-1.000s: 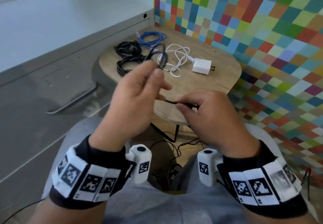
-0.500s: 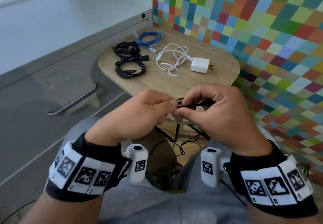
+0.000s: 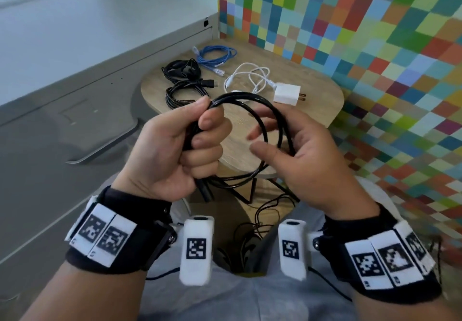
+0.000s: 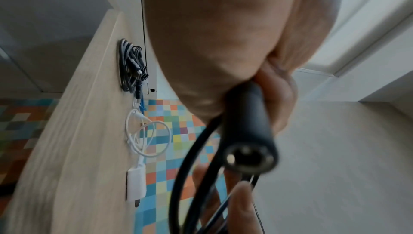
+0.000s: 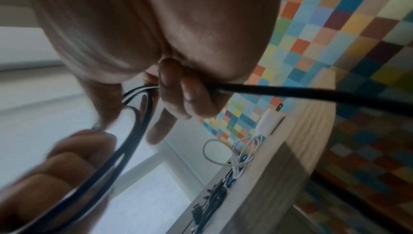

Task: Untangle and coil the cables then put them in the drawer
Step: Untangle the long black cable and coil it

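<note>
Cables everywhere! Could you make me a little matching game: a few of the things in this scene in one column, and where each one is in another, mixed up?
Things:
1. thick black cable
2. blue network cable
3. white charger cube
4. round wooden side table

Places:
A. far edge of the table, nearest the grey cabinet
B. looped between the left hand and right hand
C. against the colourful checkered wall
D. on the table, at the end of a white cord

Pairs: 1-B, 2-A, 3-D, 4-C

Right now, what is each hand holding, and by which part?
Left hand grips the thick black cable where its loops gather, near the plug end. Right hand holds the loop's opposite side.
</note>
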### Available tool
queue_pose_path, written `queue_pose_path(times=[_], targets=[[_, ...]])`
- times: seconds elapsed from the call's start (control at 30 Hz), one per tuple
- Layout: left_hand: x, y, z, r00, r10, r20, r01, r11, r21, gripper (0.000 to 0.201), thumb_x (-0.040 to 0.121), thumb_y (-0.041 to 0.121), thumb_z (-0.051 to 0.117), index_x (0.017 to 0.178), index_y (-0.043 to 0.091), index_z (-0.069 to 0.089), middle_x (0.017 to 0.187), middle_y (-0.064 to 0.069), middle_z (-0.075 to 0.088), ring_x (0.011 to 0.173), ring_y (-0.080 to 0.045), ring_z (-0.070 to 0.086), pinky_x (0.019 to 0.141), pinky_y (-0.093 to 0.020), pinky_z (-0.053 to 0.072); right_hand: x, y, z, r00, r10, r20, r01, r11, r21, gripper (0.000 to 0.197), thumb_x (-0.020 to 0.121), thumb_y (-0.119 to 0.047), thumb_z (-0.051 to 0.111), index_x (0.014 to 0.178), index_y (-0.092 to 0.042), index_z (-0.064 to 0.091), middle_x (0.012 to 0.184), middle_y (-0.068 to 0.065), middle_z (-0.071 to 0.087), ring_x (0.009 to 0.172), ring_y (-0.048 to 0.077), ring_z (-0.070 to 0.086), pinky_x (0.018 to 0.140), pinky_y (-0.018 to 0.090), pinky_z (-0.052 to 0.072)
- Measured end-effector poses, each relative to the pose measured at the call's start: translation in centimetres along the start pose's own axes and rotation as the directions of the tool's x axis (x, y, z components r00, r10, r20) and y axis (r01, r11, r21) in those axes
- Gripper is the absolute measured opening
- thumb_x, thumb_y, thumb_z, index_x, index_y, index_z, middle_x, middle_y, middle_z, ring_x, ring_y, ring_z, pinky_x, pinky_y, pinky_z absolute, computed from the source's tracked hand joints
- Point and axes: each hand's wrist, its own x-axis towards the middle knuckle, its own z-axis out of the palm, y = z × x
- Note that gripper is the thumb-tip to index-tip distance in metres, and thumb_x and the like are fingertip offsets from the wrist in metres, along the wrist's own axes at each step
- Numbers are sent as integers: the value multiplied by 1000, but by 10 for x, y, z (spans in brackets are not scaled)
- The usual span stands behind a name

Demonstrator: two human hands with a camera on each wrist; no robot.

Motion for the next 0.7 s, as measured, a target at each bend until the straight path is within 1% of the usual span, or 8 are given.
queue_pose_path(times=[0.07,0.13,0.23,0.3,0.43,0.53,0.6,0.7], targets=[[1,1,0,996,40,-82,-40,999,1,37,104,38,35,76,19,50,69,6,35,43,-5,15,38,-20,11,0,1,3,1000,4,15,-4,1000,-22,29,103,-10,62,128,-26,66,90,0,74,87,19,70,88,41,57],[3,2,1,982,90,-168,-86,996,32,40,106,38,32,76,19,50,69,6,36,46,-5,15,38,-18,12,1,2,4,999,7,44,-5,999,-45,32,107,-9,54,131,-27,64,84,-3,71,81,20,66,82,37,54],[7,-2,7,951,140,-275,-106,985,136,40,106,39,33,76,20,51,57,8,28,46,-8,13,43,-21,18,1,6,13,995,33,95,-21,993,-118,37,107,-21,54,141,-35,54,84,-29,65,82,-2,63,76,14,45],[9,-6,11,934,172,-314,-102,968,228,39,106,37,32,80,18,54,53,8,23,43,-9,16,51,-26,30,1,8,17,994,59,95,-43,986,-162,38,108,-26,51,145,-35,51,81,-34,62,80,-7,61,74,11,43],[7,-6,11,938,154,-311,-34,932,360,37,105,27,31,89,14,63,59,3,26,46,-15,30,65,-36,45,3,11,10,996,58,-66,-66,990,-122,29,110,-18,48,120,-41,64,67,4,54,59,20,49,57,29,39],[5,-4,10,961,64,-270,11,963,270,34,101,25,34,90,13,63,65,2,28,52,-16,34,69,-37,51,3,10,5,996,30,-79,-38,993,-109,34,110,-15,48,115,-45,63,70,16,52,58,24,43,54,25,37],[6,-6,11,968,44,-247,6,980,198,31,99,29,36,84,15,59,65,4,24,51,-12,27,59,-29,46,3,10,3,997,36,-63,-42,995,-92,32,109,-17,49,114,-45,65,72,15,55,60,24,48,57,24,41],[8,-7,12,958,110,-264,-68,984,162,32,101,36,38,74,22,48,61,9,17,48,-8,10,42,-20,18,4,11,2,999,18,-48,-23,993,-117,19,106,-24,57,109,-35,72,79,4,70,67,8,62,68,27,55]])
